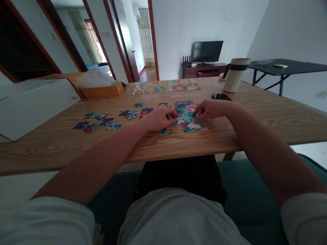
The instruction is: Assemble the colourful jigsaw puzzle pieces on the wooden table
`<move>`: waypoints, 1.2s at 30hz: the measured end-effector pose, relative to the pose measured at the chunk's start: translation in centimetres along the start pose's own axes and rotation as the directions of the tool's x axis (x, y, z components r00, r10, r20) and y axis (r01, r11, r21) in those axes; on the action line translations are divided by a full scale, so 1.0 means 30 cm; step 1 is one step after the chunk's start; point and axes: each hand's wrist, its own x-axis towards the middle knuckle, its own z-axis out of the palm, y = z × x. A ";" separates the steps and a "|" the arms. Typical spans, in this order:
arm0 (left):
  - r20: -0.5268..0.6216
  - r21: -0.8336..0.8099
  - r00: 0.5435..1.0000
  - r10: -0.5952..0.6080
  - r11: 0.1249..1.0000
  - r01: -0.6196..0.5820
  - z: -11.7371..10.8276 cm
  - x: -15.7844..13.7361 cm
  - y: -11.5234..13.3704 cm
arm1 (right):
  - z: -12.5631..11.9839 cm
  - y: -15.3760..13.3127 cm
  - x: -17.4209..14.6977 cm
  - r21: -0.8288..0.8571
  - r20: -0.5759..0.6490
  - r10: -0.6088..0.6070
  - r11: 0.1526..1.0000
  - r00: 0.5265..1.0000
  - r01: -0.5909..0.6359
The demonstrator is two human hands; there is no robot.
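Note:
A partly joined jigsaw puzzle (187, 115) with teal, pink and purple parts and white rabbits lies flat near the table's front edge. At its left side is my left hand (159, 119), thumb and finger bent together around a puzzle piece that the fingers largely cover. My right hand (211, 109) rests on the puzzle's right part, its bent thumb and fingertips gripping it from above. Below my left hand lies a puzzle piece with orange marks (166, 130). A dark piece with a red shape (145, 112) sits just beyond my left wrist.
Several loose puzzle pieces (97, 121) are spread on the left of the wooden table (49, 151). Two picture sheets (149, 87) lie at the back. A white box (29, 105) and an orange box (103, 90) stand left; a phone (221, 96) and a mug (236, 75) stand right.

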 end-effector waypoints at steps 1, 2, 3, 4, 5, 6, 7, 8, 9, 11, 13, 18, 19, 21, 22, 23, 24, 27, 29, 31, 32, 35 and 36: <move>0.003 0.016 1.000 0.010 1.000 -0.010 0.001 0.001 -0.004 | -0.002 -0.004 -0.002 -0.014 0.015 -0.002 1.000 1.000 0.002; 0.008 0.035 1.000 0.021 0.999 -0.021 0.003 0.001 -0.008 | -0.003 -0.008 -0.004 -0.027 0.032 -0.004 1.000 0.999 0.005; 0.022 0.055 0.999 0.032 0.998 -0.033 0.005 0.001 -0.012 | -0.004 -0.010 -0.006 -0.038 0.044 -0.007 0.999 0.999 0.008; 0.047 0.072 0.998 0.045 0.996 -0.048 0.007 0.000 -0.016 | -0.004 -0.011 -0.006 -0.043 0.050 -0.011 0.999 0.999 0.013; 0.081 0.086 0.995 0.061 0.994 -0.068 0.009 -0.001 -0.019 | -0.003 -0.010 -0.006 -0.040 0.049 -0.016 0.999 0.999 0.018; 0.120 0.092 0.990 0.079 0.992 -0.090 0.011 -0.003 -0.021 | -0.001 -0.006 -0.004 -0.027 0.042 -0.022 0.999 0.999 0.023; 0.157 0.091 0.983 0.094 0.990 -0.109 0.012 -0.005 -0.022 | 0.001 -0.002 -0.002 -0.007 0.032 -0.025 1.000 0.999 0.025; 0.188 0.085 0.977 0.102 0.989 -0.119 0.013 -0.008 -0.022 | 0.004 0.005 0.002 0.015 0.024 -0.026 1.000 0.999 0.025; 0.211 0.077 0.972 0.103 0.990 -0.122 0.013 -0.010 -0.020 | 0.007 0.011 0.006 0.035 0.018 -0.023 0.999 1.000 0.022; 0.237 0.060 0.967 0.090 0.992 -0.107 0.009 -0.013 -0.016 | 0.011 0.023 0.014 0.052 0.010 -0.005 0.999 1.000 0.004; 0.267 0.041 0.960 0.081 0.995 -0.095 -0.002 -0.016 -0.013 | 0.015 0.030 0.022 0.041 0.002 0.020 0.999 1.000 -0.020; 0.363 0.016 0.931 0.023 0.999 -0.030 -0.050 -0.031 -0.032 | 0.029 0.017 0.038 0.030 -0.032 0.059 0.998 0.998 -0.058; 0.374 0.017 0.927 -0.002 1.000 -0.005 -0.062 -0.036 -0.039 | 0.032 0.014 0.040 0.036 -0.034 0.056 0.998 0.998 -0.054; 0.379 0.020 0.925 -0.038 0.999 0.033 -0.084 -0.046 -0.052 | 0.034 0.013 0.039 0.047 -0.025 0.043 0.998 0.999 -0.041; 0.373 0.020 0.927 -0.045 0.999 0.041 -0.093 -0.051 -0.057 | 0.034 0.015 0.037 0.048 -0.019 0.041 0.998 0.999 -0.040; 0.366 0.017 0.930 -0.044 0.999 0.041 -0.100 -0.054 -0.062 | 0.032 0.020 0.035 0.046 -0.016 0.043 0.998 0.999 -0.042; 0.361 0.012 0.932 -0.039 0.999 0.037 -0.105 -0.056 -0.065 | 0.029 0.026 0.031 0.041 -0.016 0.050 0.998 0.999 -0.049; 0.358 -0.006 0.933 -0.026 1.000 0.030 -0.109 -0.057 -0.067 | 0.019 0.050 0.023 0.014 -0.039 0.087 0.996 0.995 -0.087; 0.358 -0.012 0.933 -0.025 0.999 0.032 -0.107 -0.056 -0.066 | 0.016 0.064 0.022 0.003 -0.053 0.101 0.995 0.993 -0.101; 0.357 -0.015 0.934 -0.029 0.999 0.037 -0.104 -0.055 -0.065 | 0.016 0.073 0.026 -0.001 -0.058 0.100 0.995 0.993 -0.100; 0.355 -0.016 0.934 -0.032 0.999 0.040 -0.103 -0.056 -0.064 | 0.017 0.076 0.030 -0.001 -0.061 0.097 0.995 0.993 -0.097; 0.352 -0.011 0.935 -0.039 0.999 0.045 -0.103 -0.057 -0.061 | 0.025 0.078 0.041 -0.011 -0.067 0.088 0.996 0.994 -0.089; 0.351 -0.006 0.936 -0.041 0.999 0.046 -0.103 -0.057 -0.060 | 0.027 0.076 0.043 -0.014 -0.071 0.084 0.996 0.994 -0.085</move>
